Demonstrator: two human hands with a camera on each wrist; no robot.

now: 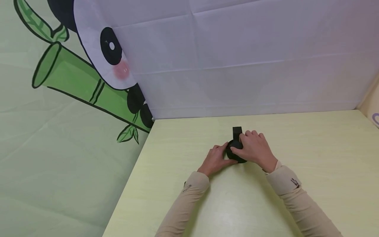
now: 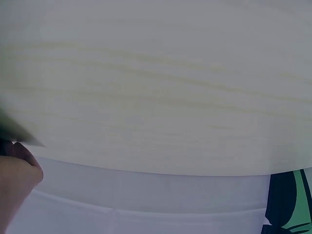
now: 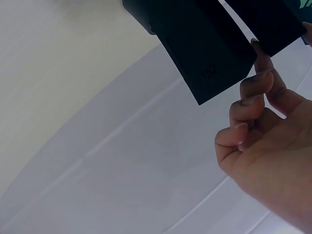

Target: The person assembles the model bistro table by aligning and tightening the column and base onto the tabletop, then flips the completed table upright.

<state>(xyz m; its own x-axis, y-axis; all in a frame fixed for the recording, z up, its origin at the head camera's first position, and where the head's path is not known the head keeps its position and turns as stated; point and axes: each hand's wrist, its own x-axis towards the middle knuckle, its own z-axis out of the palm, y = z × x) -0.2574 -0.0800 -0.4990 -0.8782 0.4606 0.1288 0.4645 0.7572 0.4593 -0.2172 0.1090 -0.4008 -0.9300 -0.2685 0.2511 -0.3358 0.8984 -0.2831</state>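
Observation:
A black round piece (image 1: 232, 156) sits on the pale table, with a black rectangular block (image 1: 237, 131) at its far side. My left hand (image 1: 216, 159) holds the round piece from the left, thumb at the near edge and fingers at the far edge. From the right, my right hand (image 1: 255, 148) pinches a black part on top. In the right wrist view, the dark block (image 3: 204, 53) carries faint markings; beside it, a second dark piece (image 3: 265, 24) lies between index finger and thumb. The left wrist view catches only a bit of my left hand.
The pale wood-grain table (image 1: 311, 148) ends at a white cloth backdrop (image 1: 251, 49) behind the hands. To the left hangs a light green cloth (image 1: 44, 158) with a printed panda and bamboo stalk (image 1: 74, 72). Both arms wear beige sleeves.

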